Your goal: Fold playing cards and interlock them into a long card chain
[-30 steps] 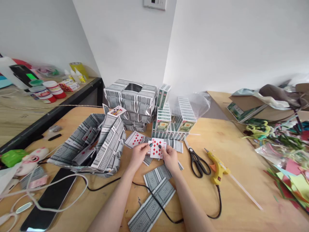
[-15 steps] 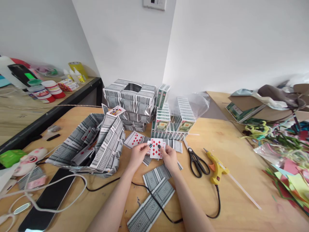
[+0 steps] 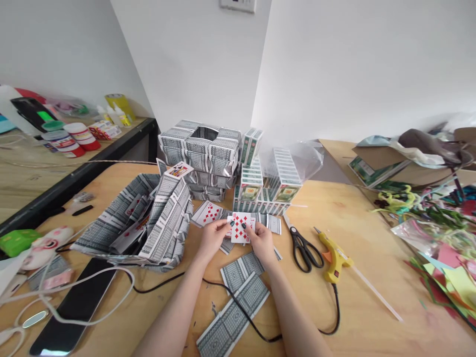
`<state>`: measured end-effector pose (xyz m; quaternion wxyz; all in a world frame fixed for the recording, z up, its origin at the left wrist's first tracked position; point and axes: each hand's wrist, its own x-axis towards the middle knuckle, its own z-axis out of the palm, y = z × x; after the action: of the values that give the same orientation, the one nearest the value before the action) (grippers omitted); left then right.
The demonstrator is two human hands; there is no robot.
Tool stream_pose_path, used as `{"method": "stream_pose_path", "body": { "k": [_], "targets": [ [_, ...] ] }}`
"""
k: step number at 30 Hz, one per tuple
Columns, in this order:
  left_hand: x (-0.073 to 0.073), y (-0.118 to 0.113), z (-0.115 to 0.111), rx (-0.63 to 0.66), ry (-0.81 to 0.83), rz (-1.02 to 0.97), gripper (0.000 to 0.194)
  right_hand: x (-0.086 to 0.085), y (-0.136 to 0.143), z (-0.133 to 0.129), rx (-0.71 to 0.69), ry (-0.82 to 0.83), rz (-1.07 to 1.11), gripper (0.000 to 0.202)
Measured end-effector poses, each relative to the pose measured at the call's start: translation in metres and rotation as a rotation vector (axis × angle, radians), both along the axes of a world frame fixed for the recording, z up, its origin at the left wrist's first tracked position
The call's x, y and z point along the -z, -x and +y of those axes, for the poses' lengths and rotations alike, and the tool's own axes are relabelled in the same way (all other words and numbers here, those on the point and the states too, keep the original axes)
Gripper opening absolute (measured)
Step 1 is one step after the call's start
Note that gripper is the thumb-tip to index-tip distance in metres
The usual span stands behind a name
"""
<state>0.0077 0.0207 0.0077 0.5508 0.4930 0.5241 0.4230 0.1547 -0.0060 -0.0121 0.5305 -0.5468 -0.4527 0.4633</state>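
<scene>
Between both hands, playing cards (image 3: 241, 229) are held with a ten of diamonds facing up. My left hand (image 3: 214, 238) pinches their left side, thumb on the face. My right hand (image 3: 262, 242) grips the right side the same way. Beneath and beyond the hands lie more cards, among them a face-up diamond card (image 3: 210, 213). Nearer me, joined strips of cards (image 3: 232, 310) lie back side up between my forearms. To the left stands a basket made of cards (image 3: 169, 230) with loose pieces inside.
Black scissors (image 3: 303, 248) and a yellow glue gun (image 3: 336, 258) lie at the right, its black cord running under my forearms. Card boxes (image 3: 284, 178) and a card-covered box (image 3: 204, 153) stand behind. A phone (image 3: 74, 307) lies front left.
</scene>
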Motion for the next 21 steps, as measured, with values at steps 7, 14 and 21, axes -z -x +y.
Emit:
{"method": "stream_pose_path", "body": {
  "k": [7,14,21],
  "targets": [
    [0.002,-0.001,0.000,-0.003,-0.003,-0.026,0.022,-0.001,0.000,0.000,0.011,0.019,-0.012,0.032],
    [0.002,0.002,0.001,0.012,0.021,-0.039,0.022,-0.007,0.001,-0.001,0.014,-0.006,-0.032,0.033],
    [0.001,0.013,0.002,0.146,0.183,-0.261,0.033,-0.005,0.001,-0.002,0.019,0.010,-0.041,0.032]
  ]
}}
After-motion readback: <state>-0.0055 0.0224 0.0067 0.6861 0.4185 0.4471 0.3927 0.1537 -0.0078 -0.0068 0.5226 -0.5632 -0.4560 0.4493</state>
